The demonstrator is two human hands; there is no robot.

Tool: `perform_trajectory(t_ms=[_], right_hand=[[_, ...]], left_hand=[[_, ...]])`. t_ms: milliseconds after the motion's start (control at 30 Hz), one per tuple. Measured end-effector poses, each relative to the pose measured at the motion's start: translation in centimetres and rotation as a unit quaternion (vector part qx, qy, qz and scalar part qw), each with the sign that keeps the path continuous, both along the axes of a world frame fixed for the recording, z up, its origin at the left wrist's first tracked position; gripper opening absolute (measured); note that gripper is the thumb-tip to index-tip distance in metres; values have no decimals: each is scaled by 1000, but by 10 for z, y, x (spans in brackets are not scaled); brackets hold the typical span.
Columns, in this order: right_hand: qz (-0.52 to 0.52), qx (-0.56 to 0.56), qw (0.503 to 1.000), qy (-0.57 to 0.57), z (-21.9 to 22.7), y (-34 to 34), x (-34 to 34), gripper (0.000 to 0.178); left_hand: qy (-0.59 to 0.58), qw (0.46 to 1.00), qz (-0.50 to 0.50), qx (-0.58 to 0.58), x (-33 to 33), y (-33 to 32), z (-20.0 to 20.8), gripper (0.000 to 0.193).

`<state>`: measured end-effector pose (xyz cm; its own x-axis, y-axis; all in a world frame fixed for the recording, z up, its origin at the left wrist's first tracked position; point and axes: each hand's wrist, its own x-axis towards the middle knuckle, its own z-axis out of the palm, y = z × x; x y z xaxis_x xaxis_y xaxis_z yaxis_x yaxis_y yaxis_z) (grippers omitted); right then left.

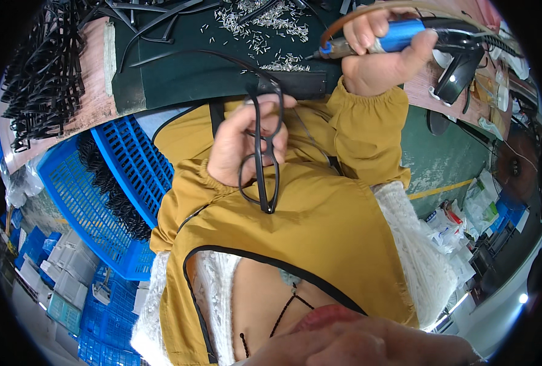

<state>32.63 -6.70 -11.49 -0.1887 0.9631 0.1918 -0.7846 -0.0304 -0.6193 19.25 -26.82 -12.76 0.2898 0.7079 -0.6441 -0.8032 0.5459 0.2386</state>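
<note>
My left hand (246,143) is closed on a black eyeglass frame (260,158) in front of my body. One temple arm of the frame reaches up over the mat's near edge; the other folds down across the lenses' rims. Up on the right, my right hand (380,64) grips a powered screwdriver (402,35) with a blue body, its thin tip aimed left and apart from the frame. Many tiny silvery screws (265,27) lie scattered on the dark green mat (179,76), some close to the tip.
Loose black temple arms (161,24) lie at the far left of the mat. A tall stack of black frame parts (45,79) covers the table's left end. Below it, a blue plastic basket (69,189) holds more black parts. A black tool stand (457,79) is at right.
</note>
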Motion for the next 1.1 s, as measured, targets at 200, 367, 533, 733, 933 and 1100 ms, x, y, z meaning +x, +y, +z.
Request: perform_trajectory(t_ms=[200, 367, 533, 733, 933, 1100], right_hand=[[-7, 33, 999, -11, -12, 18, 6, 42], [4, 24, 1000, -15, -12, 25, 9, 40], [77, -6, 997, 0, 1, 24, 10, 41], [160, 4, 987, -32, -1, 12, 15, 49], [220, 7, 976, -2, -3, -1, 9, 55], [234, 19, 972, -3, -1, -8, 5, 60]], left_hand=[[61, 965, 107, 232, -33, 16, 32, 75], [494, 792, 162, 319, 12, 32, 32, 35], [662, 614, 111, 414, 35, 26, 12, 50], [606, 684, 111, 391, 25, 4, 7, 35], [646, 666, -42, 372, 21, -10, 11, 49], [635, 666, -13, 391, 20, -10, 6, 52]])
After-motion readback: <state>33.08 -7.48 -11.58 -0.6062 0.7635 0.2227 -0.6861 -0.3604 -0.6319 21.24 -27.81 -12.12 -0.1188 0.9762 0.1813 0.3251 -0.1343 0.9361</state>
